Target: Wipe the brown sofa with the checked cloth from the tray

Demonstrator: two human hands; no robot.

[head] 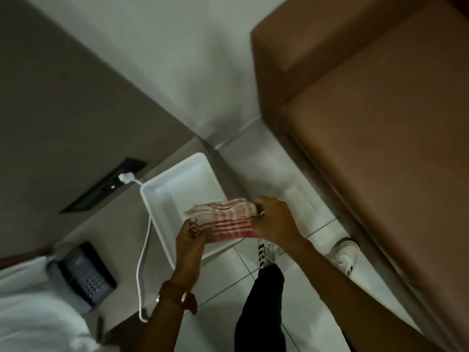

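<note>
Nearest the camera, a dark trouser leg [261, 308] and two pale shoes [342, 255] are seen on the white tiled floor [299, 283]. A watch [177, 297] is worn on the left wrist.

The left hand [189, 246] is closed on the near left corner of the cloth [225, 221]; its fingers are curled tight round the folded edge. The right hand [275, 219] is closed on the cloth's right end, fingers wrapped over the top and thumb underneath as far as can be told. The cloth, checked red and white, is held folded and stretched between both hands, lifted above the near right part of the tray [157, 199].

The white tray is set on the bench [121, 224], near its right edge. Just beside it, to the left, a white cable [143, 252] is run along the bench up to a plug [126, 177] seated in a dark socket strip [101, 186]. A dark phone [83, 273] is placed further left, well apart from the tray.

To the right, across the strip of floor, the brown sofa [380, 148] is seen, its seat and arm blurred. Beyond, a pale wall [177, 59] is met by the bench corner.
</note>
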